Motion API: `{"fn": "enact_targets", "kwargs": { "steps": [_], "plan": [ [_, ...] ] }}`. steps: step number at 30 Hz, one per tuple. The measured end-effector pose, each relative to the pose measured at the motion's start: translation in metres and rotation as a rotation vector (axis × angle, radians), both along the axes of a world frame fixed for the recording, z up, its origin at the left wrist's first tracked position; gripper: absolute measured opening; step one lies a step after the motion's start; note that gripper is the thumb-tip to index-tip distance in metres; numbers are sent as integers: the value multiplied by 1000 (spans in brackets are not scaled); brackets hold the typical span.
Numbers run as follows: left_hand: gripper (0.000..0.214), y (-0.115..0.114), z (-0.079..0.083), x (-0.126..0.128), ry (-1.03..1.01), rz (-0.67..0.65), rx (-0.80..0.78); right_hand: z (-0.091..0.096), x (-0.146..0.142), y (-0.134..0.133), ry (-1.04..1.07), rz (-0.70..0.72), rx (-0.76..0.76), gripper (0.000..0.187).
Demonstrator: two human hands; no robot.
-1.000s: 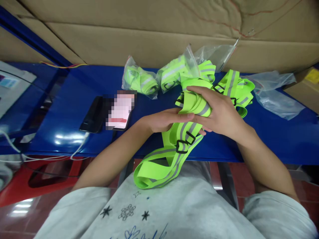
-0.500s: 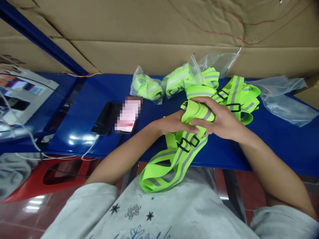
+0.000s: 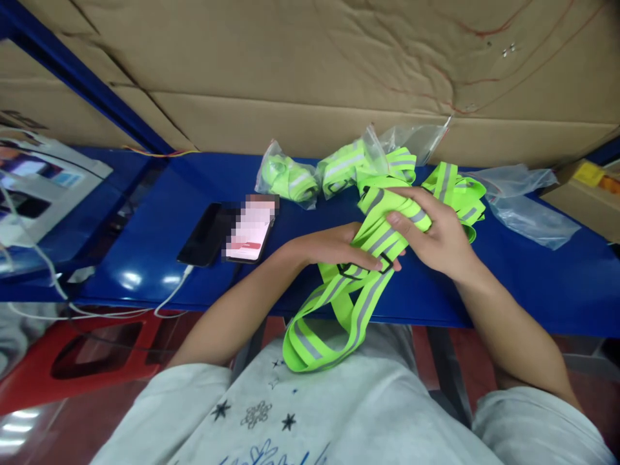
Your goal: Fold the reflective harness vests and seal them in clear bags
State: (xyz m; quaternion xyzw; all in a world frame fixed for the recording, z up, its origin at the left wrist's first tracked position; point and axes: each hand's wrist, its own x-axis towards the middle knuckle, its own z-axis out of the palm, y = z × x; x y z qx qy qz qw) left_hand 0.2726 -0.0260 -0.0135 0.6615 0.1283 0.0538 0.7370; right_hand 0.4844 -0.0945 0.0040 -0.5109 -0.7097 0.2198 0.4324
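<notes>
1. Strap [image 3: 382,223] of bright yellow-green webbing with grey stripes is bunched in folds between the two hands, over the front part of the blue table [image 3: 145,242].
2. The right hand [image 3: 438,236] grips the upper end of the bunch, its thumb pressed on top of the folds.
3. The left hand [image 3: 336,245] holds the lower part, with its thumb across the webbing and some fingertips showing beyond it, close to a black buckle [image 3: 386,262].
4. A loop [image 3: 305,361] of the strap hangs below the hands, past the table's edge, in front of the pale shirt [image 3: 378,407].
5. Beyond the hands lie two bagged straps side by side, one at left [image 3: 288,179] and one nearer the middle [image 3: 343,166].
6. More loose straps [image 3: 445,181] are heaped behind the right hand, with clear bags [image 3: 533,219] lying to their right.
7. Two phones rest left of the hands: a dark phone [image 3: 203,237] with a white cable [image 3: 177,294], and a lit phone [image 3: 252,236] beside it.
</notes>
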Motion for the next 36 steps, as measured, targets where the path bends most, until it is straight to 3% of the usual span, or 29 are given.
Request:
{"fn": "enact_targets", "kwargs": {
  "steps": [2,5,8,14,17,19,22,25,29,31,34,36],
  "plan": [
    [34,-1,3,-2,30,98,104,0,2,2,-47,-29,83,42],
    [27,-2,6,-3,18,251,233,0,3,5,-32,-86,81,35],
    [30,-1,8,-3,0,338,237,1,3,6,63,-112,48,27],
    [46,-3,2,-2,-2,261,34,-7,4,9,439,-62,-138,30],
    [54,-5,-4,3,-35,244,-11,-8,4,8,354,-115,54,31],
    [56,-6,-8,7,-56,132,-72,-6,4,5,193,-130,227,28],
    [50,-9,-13,11,-89,-10,-197,-1,3,1,73,-149,297,27],
    [41,-13,-16,14,-100,133,-200,4,2,3,275,-164,120,24],
    [44,-15,-19,14,-43,354,-113,4,3,12,761,46,-481,29],
    [46,-15,-20,14,-33,389,-121,-1,4,17,785,44,-578,27],
    [43,-16,-21,14,-32,413,-163,-11,7,21,501,-137,-263,24],
    [40,-16,-22,15,-27,422,-176,-14,8,20,259,-185,-40,29]
  ]
}}
